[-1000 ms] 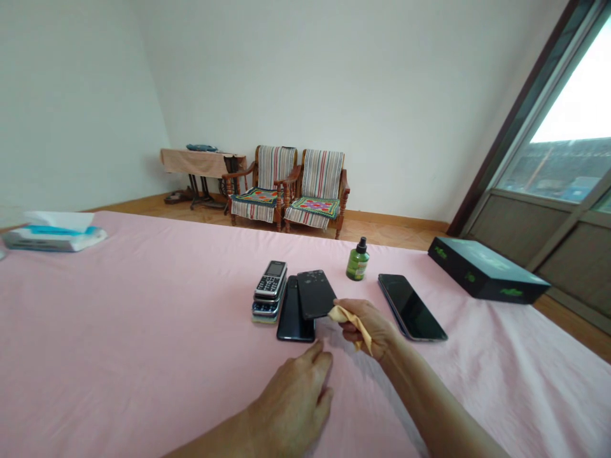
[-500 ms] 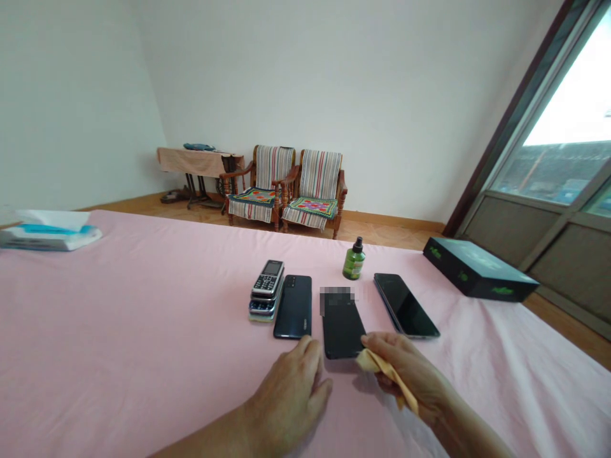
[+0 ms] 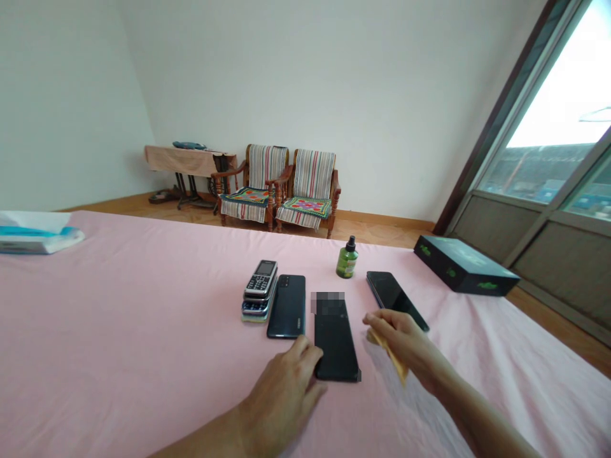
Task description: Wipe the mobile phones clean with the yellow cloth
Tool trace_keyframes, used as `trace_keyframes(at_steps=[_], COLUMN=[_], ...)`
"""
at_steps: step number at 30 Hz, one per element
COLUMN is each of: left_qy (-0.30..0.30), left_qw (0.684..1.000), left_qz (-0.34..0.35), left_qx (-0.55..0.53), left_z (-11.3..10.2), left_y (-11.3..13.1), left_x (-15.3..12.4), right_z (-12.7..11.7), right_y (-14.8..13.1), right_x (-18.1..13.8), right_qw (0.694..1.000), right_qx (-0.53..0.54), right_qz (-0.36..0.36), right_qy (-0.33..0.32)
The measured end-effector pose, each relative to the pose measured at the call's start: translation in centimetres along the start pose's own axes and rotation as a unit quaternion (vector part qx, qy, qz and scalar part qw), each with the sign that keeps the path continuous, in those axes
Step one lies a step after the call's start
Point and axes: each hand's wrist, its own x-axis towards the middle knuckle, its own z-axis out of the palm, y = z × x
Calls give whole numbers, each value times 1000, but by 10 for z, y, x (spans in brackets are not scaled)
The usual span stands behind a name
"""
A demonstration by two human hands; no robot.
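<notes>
A dark slab like a phone or small tablet [image 3: 335, 346] lies flat on the pink cloth, its far end blurred by pixelation. My left hand [image 3: 289, 388] rests at its lower left edge, fingertips touching the side, fingers loosely bent and thumb apart. My right hand [image 3: 398, 334] is closed on a yellow cloth [image 3: 394, 359], held to the right of the slab and apart from it. Left of the slab is a dark blue smartphone [image 3: 288, 308], back up. Beside that, silver keypad phones [image 3: 260, 283] are stacked. Another black phone [image 3: 396, 298] lies beyond my right hand.
A green spray bottle [image 3: 347, 259] stands behind the phones. At the right is a flat black box [image 3: 465, 264] with green marks; at the far left, a tissue pack [image 3: 42, 238]. Two wooden armchairs [image 3: 310, 184] and a cloth-covered table [image 3: 184, 162] stand by the wall.
The dark slab has come closer to me, and my left fingers now touch its edge. My right hand has left its lower right corner, moving away rightward with the yellow cloth. The view has shifted slightly.
</notes>
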Motion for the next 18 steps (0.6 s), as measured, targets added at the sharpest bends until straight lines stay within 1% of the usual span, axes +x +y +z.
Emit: trace_keyframes(at_steps=[2, 4, 7, 9, 13, 16, 18], left_qy=[-11, -14, -6, 2, 10, 12, 13], left_qw=[1000, 999, 999, 997, 991, 986, 985], left_qz=[16, 31, 50, 67, 116, 139, 133], left_qx=[1, 5, 17, 29, 68, 96, 107], left_z=[-2, -3, -3, -1, 1, 3, 5], left_y=[2, 4, 4, 2, -4, -6, -8], left_x=[0, 0, 1, 1, 4, 5, 6], right_z=[2, 8, 27, 41, 60, 62, 59], right_y=[-5, -8, -7, -3, 10, 21, 27], right_x=[11, 23, 46, 62, 89, 97, 98], right_qw=[1000, 999, 996, 990, 968, 947, 933], right_qx=[22, 25, 0, -24, -76, -113, -128], right_qz=[-11, -36, -87, -136, -236, -302, -335], right_qy=[-8, -10, 0, 18, 36, 13, -10])
